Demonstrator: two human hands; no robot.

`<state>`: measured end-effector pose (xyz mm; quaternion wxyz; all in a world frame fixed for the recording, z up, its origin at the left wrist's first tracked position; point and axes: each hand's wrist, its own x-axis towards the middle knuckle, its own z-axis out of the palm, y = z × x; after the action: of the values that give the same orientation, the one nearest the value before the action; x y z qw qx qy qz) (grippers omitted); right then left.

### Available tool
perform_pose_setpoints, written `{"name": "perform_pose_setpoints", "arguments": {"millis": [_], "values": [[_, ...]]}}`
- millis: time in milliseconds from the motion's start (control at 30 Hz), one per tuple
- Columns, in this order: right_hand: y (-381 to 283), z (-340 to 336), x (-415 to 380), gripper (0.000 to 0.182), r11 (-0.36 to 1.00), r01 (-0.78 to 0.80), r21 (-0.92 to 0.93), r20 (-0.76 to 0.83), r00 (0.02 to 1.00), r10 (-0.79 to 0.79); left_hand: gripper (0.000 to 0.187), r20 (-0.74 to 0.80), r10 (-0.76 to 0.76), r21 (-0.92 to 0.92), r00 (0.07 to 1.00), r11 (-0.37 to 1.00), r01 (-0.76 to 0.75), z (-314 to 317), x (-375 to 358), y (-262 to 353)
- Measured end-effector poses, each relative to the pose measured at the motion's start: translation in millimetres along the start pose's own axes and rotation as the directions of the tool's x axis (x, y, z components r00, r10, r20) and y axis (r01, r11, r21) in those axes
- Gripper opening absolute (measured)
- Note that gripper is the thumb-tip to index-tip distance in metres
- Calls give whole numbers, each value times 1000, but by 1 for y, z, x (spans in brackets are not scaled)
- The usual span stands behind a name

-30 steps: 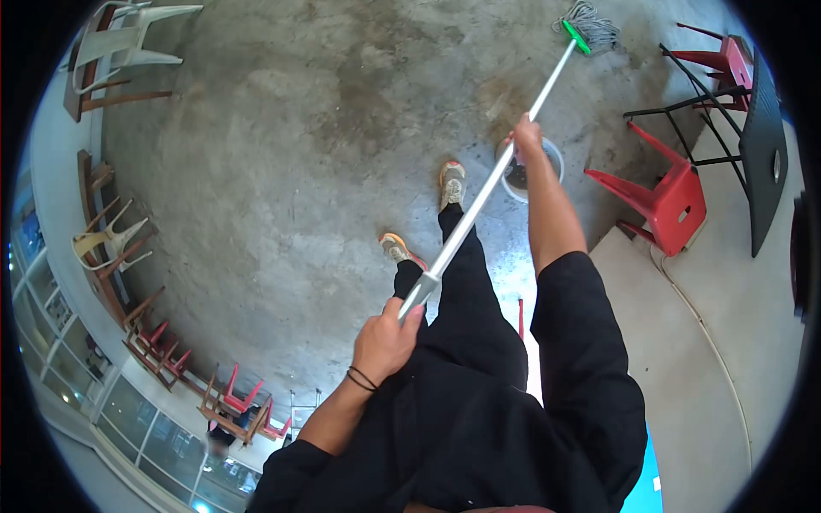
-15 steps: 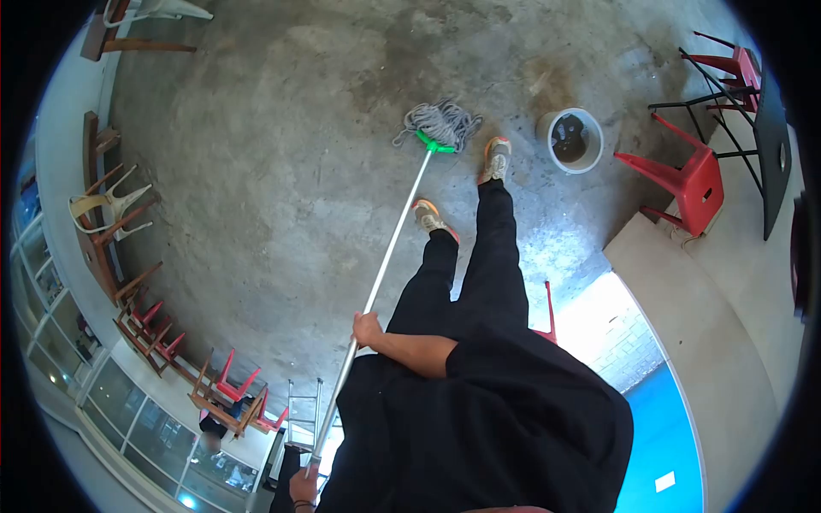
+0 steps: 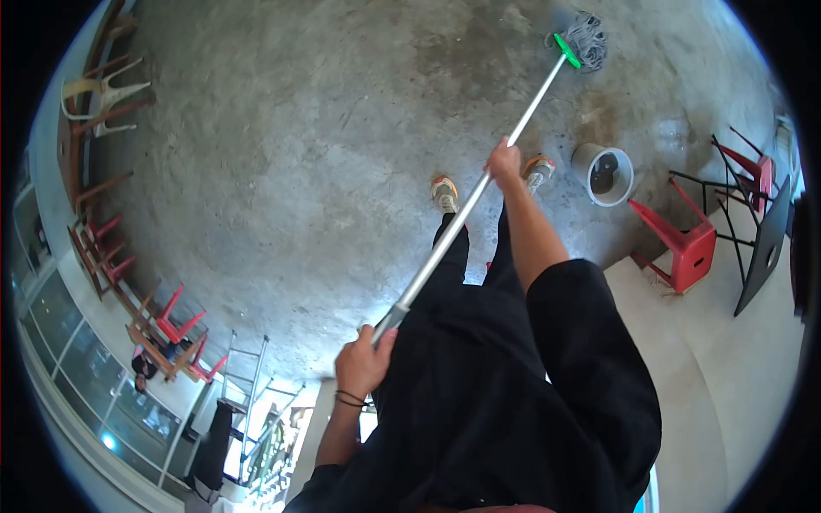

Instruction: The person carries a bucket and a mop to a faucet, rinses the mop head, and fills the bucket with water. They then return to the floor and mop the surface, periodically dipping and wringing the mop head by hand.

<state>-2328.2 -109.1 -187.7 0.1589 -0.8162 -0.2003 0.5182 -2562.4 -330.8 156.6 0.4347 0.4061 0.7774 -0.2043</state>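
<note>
Nearest the camera, the left hand is clamped around the top end of the mop handle, fingers wrapped over the grey end cap, a dark band on the wrist. From that grip the metal handle runs forward and to the right in one straight line, away from the body and out over the concrete floor. Partway along it, the right hand is closed around the shaft with the arm stretched out, just above the person's two shoes. So the left hand holds the near end and the right hand sits nearer the working end.

Beyond the right hand the handle continues to a green clamp, and the grey string mop head lies on the floor at the far end, well ahead of the feet and out toward the far right part of the floor. The long axis of the mop points from the lower left up to the upper right of the view.

To the right of the shoes and near the handle line stands a white bucket, apart from the mop head. Further right are red chairs and a dark table turned on its side. Along the left edge of the floor, wooden and red chairs are stacked by the windows.
</note>
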Motion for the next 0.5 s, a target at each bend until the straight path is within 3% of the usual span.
{"name": "perform_pose_setpoints", "arguments": {"millis": [33, 67, 100, 133, 167, 200, 233, 267, 300, 333, 400, 467, 500], "values": [[52, 38, 8, 50, 993, 60, -106, -39, 997, -65, 44, -49, 21, -8, 999, 1000, -21, -3, -10, -27], [105, 78, 13, 49, 971, 116, -208, -74, 988, -134, 44, 12, -88, -74, 996, 993, 89, -5, -25, -57], [71, 81, -78, 45, 993, -21, -114, 57, 998, 28, 46, 47, -201, -24, 978, 979, 202, 2, -47, -99], [106, 108, -123, 43, 985, 22, -174, 128, 992, 1, 49, 94, -368, 70, 925, 929, 362, 6, -78, -130], [105, 116, -193, 42, 961, -145, -234, 229, 953, 199, 51, 82, -251, 135, 964, 962, 239, 51, -129, -221], [192, 154, -232, 44, 932, 108, -346, 273, 962, -10, 53, 88, -497, 111, 863, 866, 487, 46, -170, -219], [179, 147, -296, 48, 893, -56, -447, 350, 907, 232, 53, 187, -350, 175, 918, 931, 320, 105, -242, -306], [211, 151, -332, 49, 881, 51, -471, 503, 836, 220, 51, 237, -571, 195, 786, 820, 537, 95, -270, -280], [230, 151, -352, 49, 871, 19, -491, 547, 784, 292, 50, 241, -710, 137, 662, 700, 701, 98, -289, -257], [239, 153, -364, 50, 860, -14, -510, 586, 727, 359, 51, 260, -694, 104, 671, 711, 695, 104, -292, -247], [212, 148, -360, 50, 814, -59, -578, 470, 791, 391, 52, 286, -652, 30, 702, 738, 674, 113, -276, -235], [206, 151, -327, 52, 874, 147, -464, 575, 800, 170, 54, 311, -604, -59, 734, 758, 649, 125, -246, -225], [203, 155, -304, 41, 868, 263, -421, 604, 795, 52, 55, 330, -582, -103, 743, 760, 642, 132, -234, -217]]}}
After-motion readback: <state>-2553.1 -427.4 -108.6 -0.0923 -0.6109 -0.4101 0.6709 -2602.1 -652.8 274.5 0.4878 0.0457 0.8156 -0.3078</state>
